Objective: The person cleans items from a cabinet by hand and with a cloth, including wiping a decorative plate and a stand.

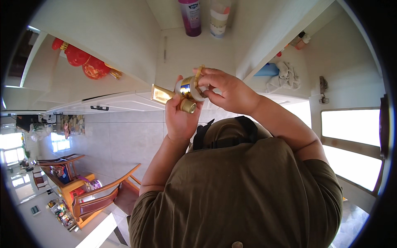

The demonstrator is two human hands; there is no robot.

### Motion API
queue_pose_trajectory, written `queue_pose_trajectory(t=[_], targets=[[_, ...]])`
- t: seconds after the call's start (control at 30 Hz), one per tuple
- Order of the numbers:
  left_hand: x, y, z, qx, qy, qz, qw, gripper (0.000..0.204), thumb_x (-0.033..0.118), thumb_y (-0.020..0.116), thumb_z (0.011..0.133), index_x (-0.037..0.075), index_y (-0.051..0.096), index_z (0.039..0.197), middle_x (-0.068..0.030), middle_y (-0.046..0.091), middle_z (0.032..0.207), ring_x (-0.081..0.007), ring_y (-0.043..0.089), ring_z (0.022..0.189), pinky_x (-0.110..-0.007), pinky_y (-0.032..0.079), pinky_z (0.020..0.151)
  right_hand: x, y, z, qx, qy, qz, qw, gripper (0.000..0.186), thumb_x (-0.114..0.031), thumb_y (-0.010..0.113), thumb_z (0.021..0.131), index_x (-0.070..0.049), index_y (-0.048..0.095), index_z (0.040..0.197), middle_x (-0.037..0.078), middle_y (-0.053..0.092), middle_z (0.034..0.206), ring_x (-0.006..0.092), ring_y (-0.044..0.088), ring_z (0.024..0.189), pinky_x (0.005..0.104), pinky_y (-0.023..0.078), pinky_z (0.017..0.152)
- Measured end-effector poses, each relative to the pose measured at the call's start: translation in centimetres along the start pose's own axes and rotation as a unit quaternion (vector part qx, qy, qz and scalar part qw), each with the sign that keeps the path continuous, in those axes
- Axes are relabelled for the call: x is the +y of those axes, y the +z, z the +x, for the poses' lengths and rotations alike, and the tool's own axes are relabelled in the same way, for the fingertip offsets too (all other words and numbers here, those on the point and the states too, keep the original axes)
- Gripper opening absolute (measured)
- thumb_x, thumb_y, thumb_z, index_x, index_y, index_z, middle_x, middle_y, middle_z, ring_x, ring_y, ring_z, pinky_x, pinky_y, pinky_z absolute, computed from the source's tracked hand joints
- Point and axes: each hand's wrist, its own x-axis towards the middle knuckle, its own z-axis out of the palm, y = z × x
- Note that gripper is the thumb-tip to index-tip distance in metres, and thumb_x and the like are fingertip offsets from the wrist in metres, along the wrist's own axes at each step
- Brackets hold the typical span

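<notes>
Jar (185, 87), likely light and stiff, suits a side grip: left hand (184, 118) clasps it plus tube (162, 94), right hand (225, 87) pinches gold band (199, 76).

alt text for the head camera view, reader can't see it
A person's left hand holds a shiny gold tube and a round white jar with a blue-and-gold label; the right hand touches a curved yellowish-gold piece at the jar's end. Beyond, a purple cylindrical bottle stands beside a translucent container in a white cabinet.
</notes>
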Motion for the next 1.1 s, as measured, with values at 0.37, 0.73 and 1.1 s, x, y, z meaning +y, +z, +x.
queue_pose_trajectory(t=[0.37,0.73,1.1], targets=[[-1.1,-0.6,-0.8,-0.011,-0.058,-0.009,0.998,0.058,0.026,0.036,0.094,0.016,0.026,0.15,-0.0121,0.042,0.146,-0.0288,0.041,0.134,-0.044,0.032,0.11,-0.5,-0.5,-1.9,0.008,-0.019,-0.073,0.997,0.047,-0.01,0.074,0.074,-0.004,0.05,0.115,0.018,0.057,0.124,0.0364,0.058,0.11,0.0403,0.05,0.092],[-2.8,-3.2,-0.1,-0.087,-0.037,0.249,0.964,0.033,0.006,0.046,0.094,-0.004,0.047,0.126,-0.0136,0.054,0.13,-0.0233,0.053,0.121,-0.038,0.046,0.101,-1.7,-0.5,-3.1,0.059,-0.005,-0.153,0.986,0.051,-0.015,0.079,0.067,-0.006,0.052,0.109,0.016,0.057,0.122,0.036,0.058,0.108,0.0411,0.051,0.089],[-2.6,0.8,1.2,-0.08,-0.159,-0.087,0.98,0.052,0.036,0.041,0.092,0.005,0.048,0.133,-0.0107,0.055,0.13,-0.0264,0.05,0.123,-0.04,0.039,0.101,-2.8,-1.1,-4.1,0.122,-0.122,-0.26,0.95,0.036,-0.009,0.07,0.075,-0.009,0.062,0.111,0.016,0.052,0.134,0.0358,0.054,0.119,0.0448,0.048,0.095]])
